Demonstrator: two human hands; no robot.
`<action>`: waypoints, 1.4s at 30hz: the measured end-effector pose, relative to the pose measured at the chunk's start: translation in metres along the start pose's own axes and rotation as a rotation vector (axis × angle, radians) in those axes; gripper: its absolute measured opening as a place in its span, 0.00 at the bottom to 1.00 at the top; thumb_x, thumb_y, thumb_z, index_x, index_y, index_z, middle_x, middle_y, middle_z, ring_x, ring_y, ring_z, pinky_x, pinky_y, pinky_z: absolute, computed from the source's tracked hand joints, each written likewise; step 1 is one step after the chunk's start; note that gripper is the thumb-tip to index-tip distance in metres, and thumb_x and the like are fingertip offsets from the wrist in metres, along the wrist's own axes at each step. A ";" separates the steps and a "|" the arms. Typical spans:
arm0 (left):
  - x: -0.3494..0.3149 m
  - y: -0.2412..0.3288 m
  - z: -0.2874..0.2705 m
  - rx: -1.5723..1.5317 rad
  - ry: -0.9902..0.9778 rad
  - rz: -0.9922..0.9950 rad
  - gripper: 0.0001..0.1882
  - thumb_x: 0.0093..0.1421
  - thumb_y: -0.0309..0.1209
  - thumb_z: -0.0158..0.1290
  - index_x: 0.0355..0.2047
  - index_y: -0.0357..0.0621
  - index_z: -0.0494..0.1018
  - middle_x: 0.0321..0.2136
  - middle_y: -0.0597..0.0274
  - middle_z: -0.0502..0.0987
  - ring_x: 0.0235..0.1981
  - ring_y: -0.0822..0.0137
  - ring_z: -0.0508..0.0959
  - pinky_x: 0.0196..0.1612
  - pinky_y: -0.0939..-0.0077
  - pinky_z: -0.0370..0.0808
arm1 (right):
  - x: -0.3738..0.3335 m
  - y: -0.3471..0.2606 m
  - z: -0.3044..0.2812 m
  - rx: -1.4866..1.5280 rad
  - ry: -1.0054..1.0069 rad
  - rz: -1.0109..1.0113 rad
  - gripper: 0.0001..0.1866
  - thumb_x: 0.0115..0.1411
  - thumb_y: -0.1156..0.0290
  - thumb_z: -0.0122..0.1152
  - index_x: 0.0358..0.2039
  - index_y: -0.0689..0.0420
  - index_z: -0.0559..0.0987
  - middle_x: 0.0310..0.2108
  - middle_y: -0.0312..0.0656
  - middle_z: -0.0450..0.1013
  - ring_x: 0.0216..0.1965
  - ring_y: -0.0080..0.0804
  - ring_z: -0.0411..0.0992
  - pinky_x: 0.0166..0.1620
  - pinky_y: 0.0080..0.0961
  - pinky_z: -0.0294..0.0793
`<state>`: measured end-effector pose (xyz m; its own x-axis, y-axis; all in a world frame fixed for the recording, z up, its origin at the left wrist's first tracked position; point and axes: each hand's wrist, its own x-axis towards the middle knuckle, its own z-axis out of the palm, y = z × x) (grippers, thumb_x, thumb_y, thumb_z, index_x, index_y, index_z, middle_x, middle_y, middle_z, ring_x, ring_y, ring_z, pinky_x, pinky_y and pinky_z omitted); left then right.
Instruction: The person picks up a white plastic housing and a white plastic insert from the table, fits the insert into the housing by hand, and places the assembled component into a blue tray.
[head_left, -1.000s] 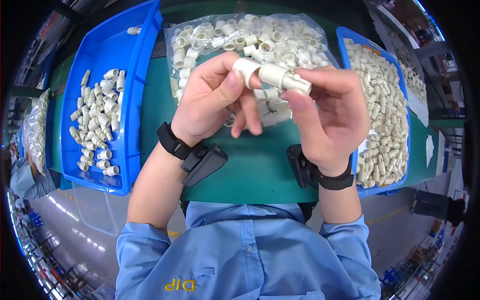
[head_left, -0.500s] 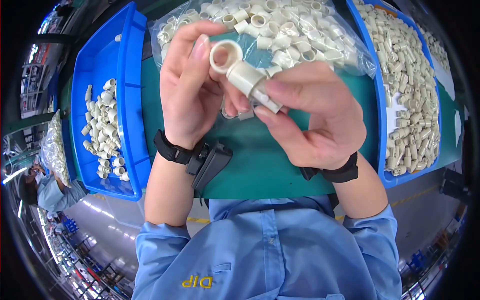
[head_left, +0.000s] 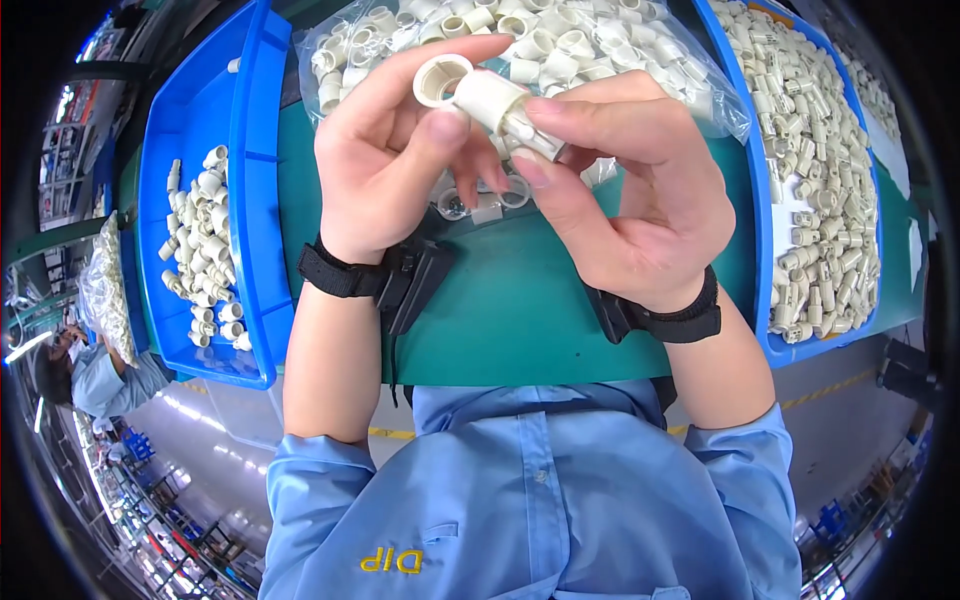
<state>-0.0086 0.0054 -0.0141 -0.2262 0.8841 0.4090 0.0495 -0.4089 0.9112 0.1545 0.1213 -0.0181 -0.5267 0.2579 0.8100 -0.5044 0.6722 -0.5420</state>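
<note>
My left hand (head_left: 375, 165) pinches a short, hollow, off-white plastic sleeve (head_left: 420, 82), its round opening facing me. My right hand (head_left: 640, 190) grips the narrow, slotted end of an off-white plastic connector (head_left: 490, 98) between thumb and fingers. The connector's wide barrel lies against the sleeve; whether the two are joined I cannot tell. Below the left fingertips, a clear piece with round rings (head_left: 515, 192) rests on the green table mat (head_left: 480, 310), partly hidden by the hand. Black straps with dark modules circle both wrists.
A clear bag of loose sleeves (head_left: 565, 45) lies beyond my hands. On the left stands a blue bin (head_left: 262, 200) with several connector pieces; on the right, a blue tray (head_left: 757, 215) is densely filled with connectors. A person in blue (head_left: 115, 380) sits at far left.
Both hands have risen slightly away from me with the two pieces. My left index finger now stretches behind the sleeve, and more of the clear ringed piece shows.
</note>
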 end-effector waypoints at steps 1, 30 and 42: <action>0.000 -0.001 -0.001 0.061 0.017 0.011 0.27 0.69 0.39 0.51 0.58 0.26 0.65 0.45 0.46 0.78 0.33 0.70 0.80 0.31 0.82 0.78 | 0.001 0.000 0.000 -0.014 0.009 -0.023 0.20 0.51 0.87 0.67 0.46 0.67 0.76 0.36 0.47 0.75 0.32 0.25 0.71 0.29 0.15 0.72; 0.001 -0.002 0.006 0.469 0.036 0.176 0.29 0.51 0.07 0.48 0.52 0.42 0.76 0.35 0.63 0.79 0.23 0.77 0.76 0.25 0.83 0.73 | 0.014 -0.010 -0.002 -0.142 -0.074 -0.137 0.18 0.46 0.89 0.67 0.40 0.65 0.80 0.33 0.44 0.75 0.27 0.25 0.70 0.27 0.16 0.69; 0.014 0.043 0.012 0.983 -0.100 0.045 0.26 0.50 0.15 0.61 0.52 0.33 0.76 0.33 0.52 0.81 0.31 0.63 0.80 0.35 0.76 0.74 | 0.005 -0.008 0.000 -0.206 -0.057 -0.079 0.18 0.45 0.89 0.67 0.39 0.64 0.81 0.32 0.44 0.75 0.25 0.23 0.70 0.26 0.15 0.70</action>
<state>0.0021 0.0029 0.0312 -0.1237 0.9059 0.4050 0.8522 -0.1120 0.5110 0.1558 0.1169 -0.0097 -0.5316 0.1633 0.8311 -0.3985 0.8176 -0.4156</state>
